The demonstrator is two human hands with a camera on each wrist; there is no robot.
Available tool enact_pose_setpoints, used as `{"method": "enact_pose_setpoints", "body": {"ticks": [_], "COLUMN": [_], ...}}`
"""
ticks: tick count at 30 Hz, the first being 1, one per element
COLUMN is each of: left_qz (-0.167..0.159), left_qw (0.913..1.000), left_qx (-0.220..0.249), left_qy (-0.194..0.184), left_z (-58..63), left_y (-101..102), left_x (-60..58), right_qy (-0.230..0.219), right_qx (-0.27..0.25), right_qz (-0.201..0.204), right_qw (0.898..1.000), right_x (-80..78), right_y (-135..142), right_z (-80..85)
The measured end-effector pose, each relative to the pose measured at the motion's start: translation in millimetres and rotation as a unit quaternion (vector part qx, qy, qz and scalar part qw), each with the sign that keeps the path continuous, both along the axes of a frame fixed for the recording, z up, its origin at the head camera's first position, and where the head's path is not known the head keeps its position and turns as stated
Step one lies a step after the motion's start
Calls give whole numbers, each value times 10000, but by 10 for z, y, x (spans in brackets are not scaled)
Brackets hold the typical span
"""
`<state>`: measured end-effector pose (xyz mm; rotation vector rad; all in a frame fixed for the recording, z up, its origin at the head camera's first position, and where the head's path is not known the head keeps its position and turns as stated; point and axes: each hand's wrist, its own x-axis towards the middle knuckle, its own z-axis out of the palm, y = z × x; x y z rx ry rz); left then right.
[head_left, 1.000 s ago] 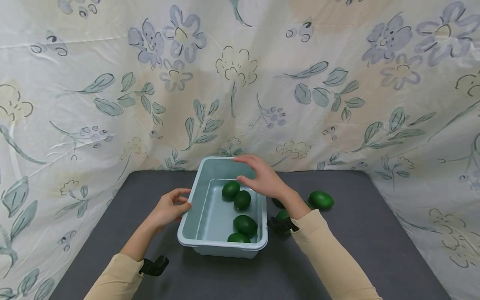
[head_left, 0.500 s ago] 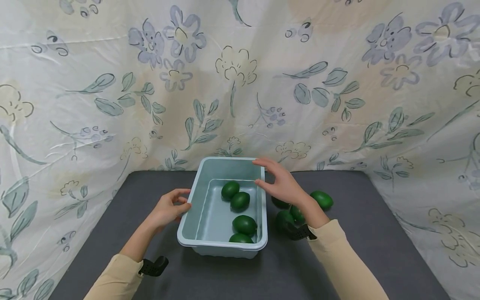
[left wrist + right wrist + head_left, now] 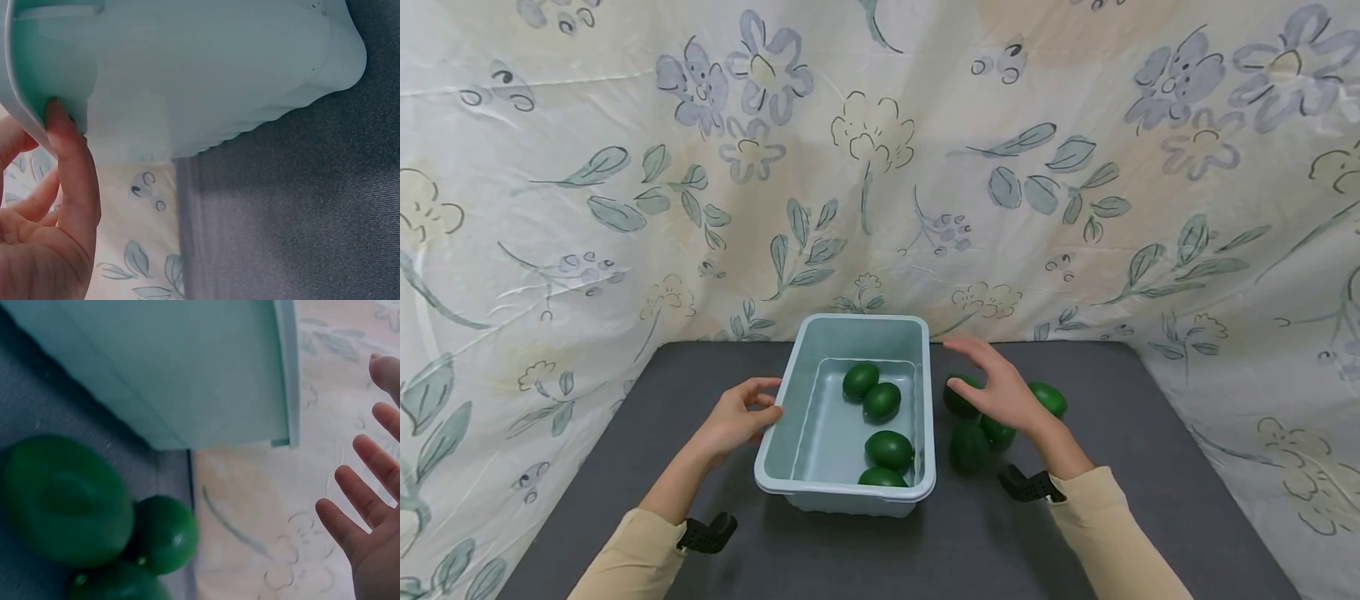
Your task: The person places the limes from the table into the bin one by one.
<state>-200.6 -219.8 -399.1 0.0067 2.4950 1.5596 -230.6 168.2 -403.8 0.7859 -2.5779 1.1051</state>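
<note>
A pale blue-green plastic basin [image 3: 850,490] stands on the dark table, with several smooth green oval fruits lying in it, among them one fruit [image 3: 890,451] near the front. My left hand [image 3: 739,419] pinches the basin's left rim; in the left wrist view one finger [image 3: 78,181] presses under the rim's outer side. Right of the basin, my right hand [image 3: 1000,390] hovers with fingers spread and nothing in them. Below and around it several more green fruits lie grouped on the table, including one fruit [image 3: 969,447] in front and one fruit [image 3: 69,500] large in the right wrist view.
The dark grey table [image 3: 715,467] backs onto a floral fabric curtain [image 3: 880,167] that also hangs at both sides. The basin's right wall [image 3: 187,369] rises close beside the loose fruits.
My right hand has moved right, from over the basin's interior to above the fruits outside it. One fruit inside has shifted slightly. My left hand has stayed at the rim.
</note>
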Motion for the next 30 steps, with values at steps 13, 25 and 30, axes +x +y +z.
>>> {"method": "enact_pose_setpoints", "body": {"ticks": [13, 25, 30], "left_qz": [-36, -16, 3], "left_qw": [10000, 10000, 10000], "left_qx": [32, 9, 18], "left_qy": [21, 77, 70], "left_z": [-6, -17, -21], "left_y": [-10, -6, -5], "left_x": [-2, 3, 5], "right_qy": [-259, -653, -698], "right_qx": [-131, -189, -169], "right_qz": [-307, -555, -791], "right_qw": [9991, 9961, 9943], "right_x": [53, 97, 119], "right_y": [267, 437, 475], "right_z": [-307, -584, -663]}}
